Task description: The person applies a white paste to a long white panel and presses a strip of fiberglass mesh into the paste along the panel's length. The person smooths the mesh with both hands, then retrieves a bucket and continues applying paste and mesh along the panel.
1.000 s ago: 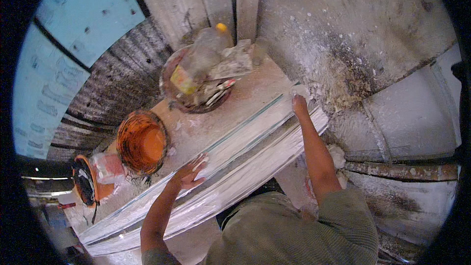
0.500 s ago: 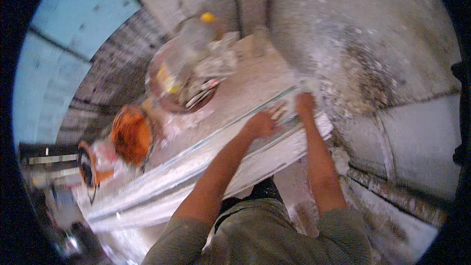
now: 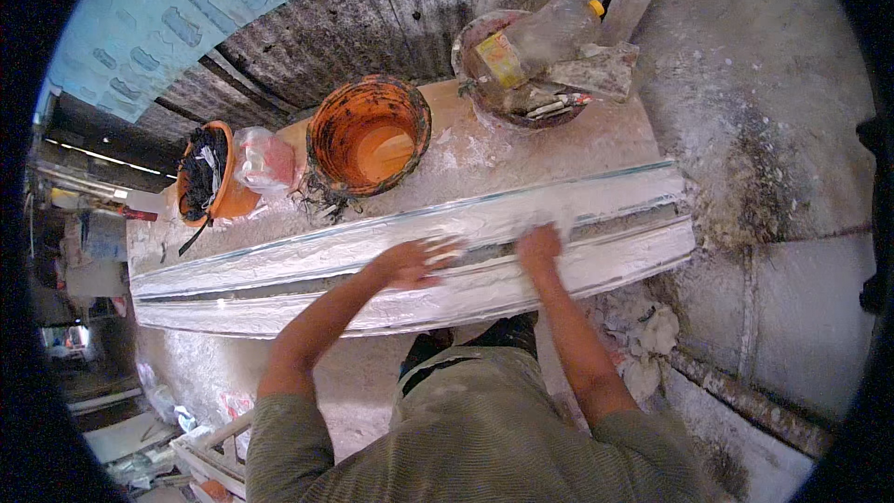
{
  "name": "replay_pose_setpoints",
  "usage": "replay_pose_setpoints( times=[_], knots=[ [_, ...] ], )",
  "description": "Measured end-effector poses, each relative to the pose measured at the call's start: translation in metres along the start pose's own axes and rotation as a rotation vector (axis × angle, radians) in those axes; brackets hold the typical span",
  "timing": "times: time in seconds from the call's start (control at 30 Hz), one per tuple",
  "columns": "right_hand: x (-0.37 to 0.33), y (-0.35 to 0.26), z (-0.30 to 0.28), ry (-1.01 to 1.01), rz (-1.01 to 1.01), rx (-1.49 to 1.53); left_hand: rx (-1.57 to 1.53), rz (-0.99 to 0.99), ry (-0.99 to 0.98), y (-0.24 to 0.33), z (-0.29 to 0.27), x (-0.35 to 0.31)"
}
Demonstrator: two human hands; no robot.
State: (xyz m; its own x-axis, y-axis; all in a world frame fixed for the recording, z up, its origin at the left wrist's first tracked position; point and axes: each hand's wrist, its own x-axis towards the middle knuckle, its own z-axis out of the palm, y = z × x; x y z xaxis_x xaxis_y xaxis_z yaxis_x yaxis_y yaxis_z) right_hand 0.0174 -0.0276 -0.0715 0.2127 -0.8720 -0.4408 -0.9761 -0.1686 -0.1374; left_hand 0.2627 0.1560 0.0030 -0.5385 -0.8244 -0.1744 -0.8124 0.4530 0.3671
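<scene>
Two long strips coated in white plaster, a far strip (image 3: 559, 200) and a near strip (image 3: 596, 256), lie side by side across the bench, with a dark grey gap (image 3: 643, 220) between them. Over the middle of the strips is my left hand (image 3: 416, 263), its fingers spread and smeared by motion, with nothing seen in it. A short way to its right, my right hand (image 3: 540, 250) is closed above the gap. Whatever it may hold is hidden, and I cannot tell whether it touches the plaster.
Behind the strips on the plaster-dusted bench (image 3: 466, 154) stand an orange bucket (image 3: 377, 166), an orange tub (image 3: 228, 197) of dark stuff, a clear plastic bag (image 3: 265, 158) and a basin (image 3: 466, 56). The basin holds a plastic bottle (image 3: 559, 28). A stained wall (image 3: 745, 65) closes the right.
The view has swung, bringing the bench's left part into sight. My hands, formerly close together near the strips' right end, are farther left along them and wider apart.
</scene>
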Motion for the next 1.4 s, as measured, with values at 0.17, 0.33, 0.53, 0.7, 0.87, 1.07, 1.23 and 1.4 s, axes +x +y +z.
replay_pose_setpoints(
  times=[0.17, 0.33, 0.53, 0.7, 0.87, 1.07, 1.23, 1.4],
  knots=[
    [-0.113, -0.108, 0.021, -0.384, -0.358, -0.052, 0.123, -0.225, -0.183, -0.013, -0.013, -0.137],
    [-0.136, -0.099, 0.0, -0.238, -0.364, 0.094, 0.163, -0.215, -0.182, -0.024, -0.032, -0.139],
    [-0.07, -0.031, -0.065, -0.095, -0.073, 0.202, 0.171, -0.02, -0.207, -0.031, -0.045, -0.007],
    [0.008, 0.054, -0.115, 0.007, 0.247, 0.274, 0.1, 0.062, -0.095, -0.01, -0.048, 0.168],
    [0.129, 0.198, -0.107, 0.118, 0.031, 0.096, 0.045, 0.163, 0.069, 0.016, -0.046, 0.36],
    [0.256, 0.378, -0.089, 0.361, -0.137, -0.098, -0.277, 0.093, 0.422, 0.046, -0.03, 0.522],
    [0.231, 0.364, -0.085, 0.326, -0.208, -0.42, -0.078, 0.008, 0.582, 0.049, -0.028, 0.514],
    [0.152, 0.23, -0.092, 0.074, -0.284, -0.379, -0.125, -0.067, 0.265, 0.022, -0.032, 0.366]
  ],
)
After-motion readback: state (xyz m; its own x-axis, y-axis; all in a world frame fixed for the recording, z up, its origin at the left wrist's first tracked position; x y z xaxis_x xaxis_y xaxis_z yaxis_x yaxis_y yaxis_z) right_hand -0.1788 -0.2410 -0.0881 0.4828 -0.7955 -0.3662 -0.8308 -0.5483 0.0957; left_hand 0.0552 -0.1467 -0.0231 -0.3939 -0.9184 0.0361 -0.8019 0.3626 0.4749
